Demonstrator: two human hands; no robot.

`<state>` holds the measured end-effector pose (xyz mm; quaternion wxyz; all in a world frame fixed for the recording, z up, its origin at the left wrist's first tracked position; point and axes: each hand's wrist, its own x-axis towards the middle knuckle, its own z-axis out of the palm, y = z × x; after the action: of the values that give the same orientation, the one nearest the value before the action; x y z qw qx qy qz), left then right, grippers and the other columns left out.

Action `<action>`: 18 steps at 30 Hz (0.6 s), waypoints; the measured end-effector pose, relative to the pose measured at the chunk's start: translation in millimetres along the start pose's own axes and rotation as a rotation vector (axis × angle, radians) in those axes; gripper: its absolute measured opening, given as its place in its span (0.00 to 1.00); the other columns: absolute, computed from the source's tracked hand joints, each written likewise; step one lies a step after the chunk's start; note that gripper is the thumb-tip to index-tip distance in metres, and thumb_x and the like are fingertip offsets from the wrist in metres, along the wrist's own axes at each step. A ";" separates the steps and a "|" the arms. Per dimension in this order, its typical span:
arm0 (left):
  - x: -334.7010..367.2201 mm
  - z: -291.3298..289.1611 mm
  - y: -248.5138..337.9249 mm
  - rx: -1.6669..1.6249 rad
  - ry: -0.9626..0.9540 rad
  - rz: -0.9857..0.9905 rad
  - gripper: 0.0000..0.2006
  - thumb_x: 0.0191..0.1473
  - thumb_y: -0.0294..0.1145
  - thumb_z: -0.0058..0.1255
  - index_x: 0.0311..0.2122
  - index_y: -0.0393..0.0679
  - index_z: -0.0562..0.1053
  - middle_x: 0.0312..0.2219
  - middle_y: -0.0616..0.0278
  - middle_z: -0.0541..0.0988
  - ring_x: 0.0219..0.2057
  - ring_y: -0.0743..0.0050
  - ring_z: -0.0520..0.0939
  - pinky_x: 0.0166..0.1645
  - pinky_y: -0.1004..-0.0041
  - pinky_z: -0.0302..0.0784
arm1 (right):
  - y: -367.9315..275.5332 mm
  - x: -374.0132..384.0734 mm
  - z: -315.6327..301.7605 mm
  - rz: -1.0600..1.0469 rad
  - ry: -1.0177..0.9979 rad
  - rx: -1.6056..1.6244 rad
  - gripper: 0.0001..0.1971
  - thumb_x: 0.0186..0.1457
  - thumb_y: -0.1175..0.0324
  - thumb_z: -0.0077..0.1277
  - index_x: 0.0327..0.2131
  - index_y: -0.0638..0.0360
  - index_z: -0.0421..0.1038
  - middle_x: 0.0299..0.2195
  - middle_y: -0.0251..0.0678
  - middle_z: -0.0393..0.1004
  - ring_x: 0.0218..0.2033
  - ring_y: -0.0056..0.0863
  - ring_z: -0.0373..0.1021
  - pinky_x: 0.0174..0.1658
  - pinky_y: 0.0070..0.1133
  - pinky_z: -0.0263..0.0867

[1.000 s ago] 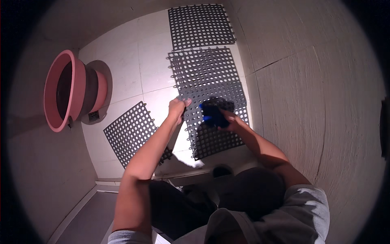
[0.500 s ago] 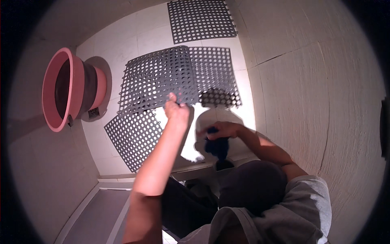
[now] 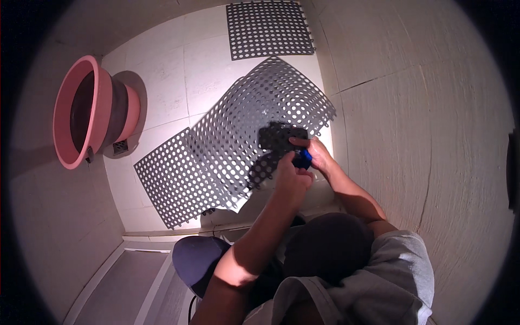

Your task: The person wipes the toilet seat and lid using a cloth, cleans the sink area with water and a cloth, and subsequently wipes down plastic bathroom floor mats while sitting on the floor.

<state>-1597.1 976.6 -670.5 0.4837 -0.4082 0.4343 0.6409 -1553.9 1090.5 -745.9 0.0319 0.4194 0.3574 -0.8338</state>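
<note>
A grey perforated floor mat (image 3: 249, 103) lies slanted and bulging, blurred in its middle, and laps over other mats of the same kind. At its near edge my left hand (image 3: 293, 177) is closed, with the thumb pointing up. My right hand (image 3: 320, 156) meets it there from the right, its fingers curled round a small dark blue thing (image 3: 304, 158) and one finger stretched over the mat. The kind of the blue thing is hidden by the hands. Dark hand shadows fall on the mat.
A separate perforated mat (image 3: 271, 30) lies at the far end of the white tiled floor (image 3: 154, 59). Pink basins (image 3: 60, 116) stand at the left near a floor drain (image 3: 120, 147). A wall (image 3: 390, 124) rises close on the right, and a low sill (image 3: 146, 237) runs along the near side.
My left hand has moved right to meet my right hand. The mat has turned and shifted right and nearer. My right hand has risen from lower down with the blue thing.
</note>
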 end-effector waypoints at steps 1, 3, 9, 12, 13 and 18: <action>-10.8 11.5 9.2 -0.120 0.099 -0.191 0.20 0.42 0.29 0.52 0.41 0.35 0.61 0.23 0.61 0.69 0.29 0.66 0.71 0.30 0.70 0.68 | -2.1 2.2 -7.3 -0.026 0.025 -0.057 0.19 0.37 0.78 0.56 0.38 0.62 0.68 0.33 0.36 0.72 0.32 0.28 0.69 0.35 0.23 0.67; -14.6 13.1 21.1 -0.185 -0.070 -0.166 0.18 0.43 0.34 0.50 0.37 0.36 0.60 0.19 0.63 0.65 0.23 0.66 0.68 0.25 0.65 0.66 | -20.5 3.3 -24.1 0.043 -0.015 -0.200 0.21 0.35 0.79 0.56 0.39 0.59 0.69 0.35 0.35 0.72 0.35 0.29 0.68 0.37 0.25 0.66; 96.1 -35.0 123.7 0.820 0.378 0.916 0.26 0.34 0.30 0.55 0.43 0.40 0.64 0.42 0.47 0.62 0.48 0.50 0.58 0.51 0.63 0.57 | -49.0 55.7 -62.0 0.090 0.290 -0.881 0.24 0.31 0.72 0.62 0.39 0.59 0.70 0.34 0.37 0.73 0.38 0.30 0.69 0.40 0.26 0.64; 132.9 -64.5 126.9 1.304 0.547 0.823 0.32 0.32 0.34 0.61 0.46 0.38 0.62 0.45 0.48 0.59 0.47 0.50 0.60 0.50 0.59 0.59 | -54.4 54.7 -42.4 -0.083 0.719 -1.472 0.27 0.28 0.63 0.66 0.35 0.63 0.69 0.33 0.43 0.73 0.40 0.33 0.69 0.41 0.29 0.63; 145.4 -81.4 125.7 1.346 0.473 0.892 0.34 0.30 0.36 0.62 0.46 0.37 0.62 0.44 0.48 0.59 0.46 0.50 0.61 0.49 0.59 0.60 | -58.6 52.0 -36.0 -0.157 0.672 -1.522 0.33 0.26 0.55 0.66 0.37 0.63 0.66 0.36 0.47 0.70 0.42 0.39 0.67 0.42 0.32 0.62; 158.9 -76.1 94.4 1.431 0.416 1.040 0.33 0.28 0.30 0.64 0.42 0.33 0.61 0.41 0.46 0.60 0.42 0.47 0.64 0.47 0.58 0.62 | -62.1 24.1 -39.2 -0.458 0.874 -1.646 0.35 0.34 0.51 0.60 0.44 0.56 0.56 0.39 0.45 0.65 0.38 0.47 0.67 0.37 0.36 0.64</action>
<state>-1712.8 931.7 -827.2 0.1830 0.1298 0.9367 0.2689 -1564.9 1167.0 -743.3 0.0168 0.4594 0.8847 -0.0773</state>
